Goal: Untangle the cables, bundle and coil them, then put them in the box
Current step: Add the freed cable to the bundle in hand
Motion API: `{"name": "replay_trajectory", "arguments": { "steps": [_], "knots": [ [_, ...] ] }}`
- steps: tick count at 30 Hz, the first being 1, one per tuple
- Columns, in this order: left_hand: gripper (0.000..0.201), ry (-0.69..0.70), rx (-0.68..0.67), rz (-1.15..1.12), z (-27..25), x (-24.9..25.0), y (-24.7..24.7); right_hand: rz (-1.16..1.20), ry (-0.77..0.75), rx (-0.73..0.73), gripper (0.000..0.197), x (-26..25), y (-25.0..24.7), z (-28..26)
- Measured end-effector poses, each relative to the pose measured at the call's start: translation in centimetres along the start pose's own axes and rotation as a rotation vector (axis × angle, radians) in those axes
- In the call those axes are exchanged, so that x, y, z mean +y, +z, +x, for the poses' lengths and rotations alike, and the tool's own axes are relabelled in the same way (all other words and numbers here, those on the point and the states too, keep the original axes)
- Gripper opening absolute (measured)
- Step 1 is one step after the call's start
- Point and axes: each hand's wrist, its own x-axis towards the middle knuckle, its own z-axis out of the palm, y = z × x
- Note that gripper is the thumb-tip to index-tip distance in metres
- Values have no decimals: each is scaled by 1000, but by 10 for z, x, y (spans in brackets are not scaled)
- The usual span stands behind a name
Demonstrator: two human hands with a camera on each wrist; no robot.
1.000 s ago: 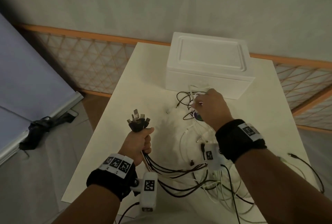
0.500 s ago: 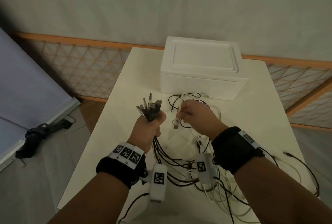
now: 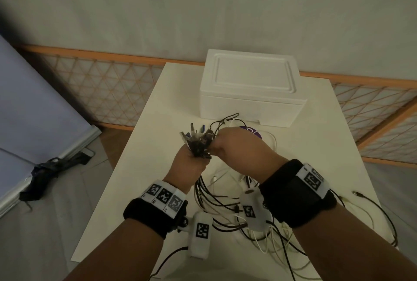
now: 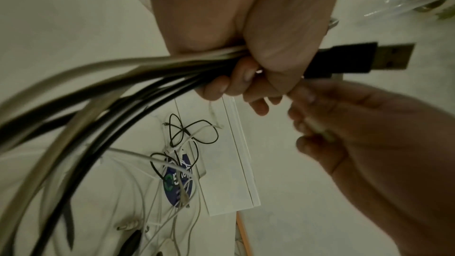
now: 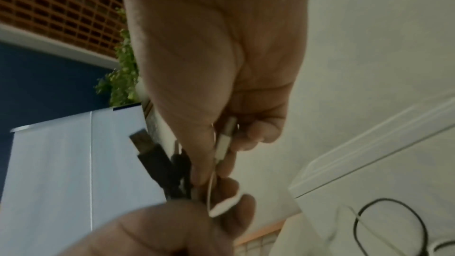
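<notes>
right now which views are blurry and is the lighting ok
Head view: dim and fairly sharp, edges bowed, white box clear. Left wrist view: right hand smeared, black USB plug crisp. Right wrist view: blurred throughout, white plug soft.

White table (image 3: 158, 161) — closed white foam box (image 3: 250, 91) at the far end, loose black and white cables (image 3: 270, 235) nearer.

Head view above, wrist views close

Dim room — pale wall (image 3: 203, 10), orange lattice rail (image 3: 101, 91), white table (image 3: 338, 145), grey floor (image 3: 56, 224).
</notes>
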Motion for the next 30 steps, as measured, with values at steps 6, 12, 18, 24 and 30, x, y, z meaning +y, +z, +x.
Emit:
{"name": "replay_trajectory", "arguments": {
  "steps": [6,12,18,24,30],
  "knots": [
    [22,-19,67,-127,-3,1,-3,1031,221,241,25,-6,-5,-11],
    [17,-2,139,-359,-11,-5,-19,1004,194,-95,36,-6,30,-5],
    [23,7,113,-552,-21,-14,-35,545,116,-228,50,-9,58,13],
    [29,16,116,-579,-28,-9,-53,196,186,-76,19,1,92,21],
    [33,-70,229,-564,-30,-12,-68,266,338,189,19,18,95,22]
  ]
}}
